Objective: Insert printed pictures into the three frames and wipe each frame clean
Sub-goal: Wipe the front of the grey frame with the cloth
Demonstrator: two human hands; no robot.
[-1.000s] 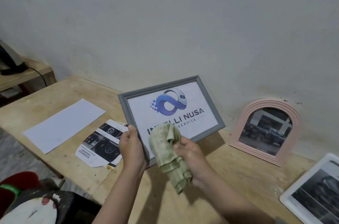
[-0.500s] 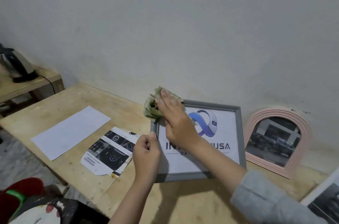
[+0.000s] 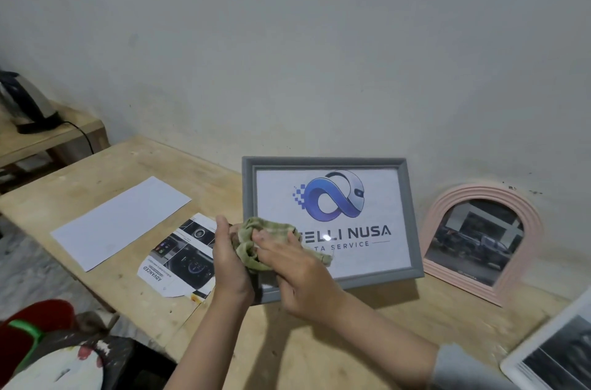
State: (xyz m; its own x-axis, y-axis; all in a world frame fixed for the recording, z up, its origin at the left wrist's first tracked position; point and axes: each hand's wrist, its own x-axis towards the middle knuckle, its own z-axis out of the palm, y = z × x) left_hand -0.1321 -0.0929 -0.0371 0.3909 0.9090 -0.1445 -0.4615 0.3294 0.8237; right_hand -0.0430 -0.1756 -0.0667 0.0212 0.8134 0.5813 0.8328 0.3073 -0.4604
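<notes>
A grey rectangular frame (image 3: pixel 412 217) with a logo print stands tilted on the wooden table (image 3: pixel 319 341). My left hand (image 3: pixel 228 261) grips its lower left edge. My right hand (image 3: pixel 294 265) presses a greenish cloth (image 3: pixel 265 230) against the glass at the frame's lower left. A pink arched frame (image 3: pixel 435 220) with a dark car photo leans on the wall to the right. A white frame (image 3: pixel 527 361) with a dark picture lies at the bottom right corner, partly cut off.
A blank white sheet (image 3: pixel 121 220) and a printed leaflet (image 3: pixel 179 258) lie on the table to the left. A kettle (image 3: pixel 25 105) stands on a lower side table at far left. Red and white objects (image 3: pixel 38 351) sit below the table's front edge.
My right hand has swept the cloth from the frame's top left corner down to its lower left. The frame stands more upright and square to me than a second ago.
</notes>
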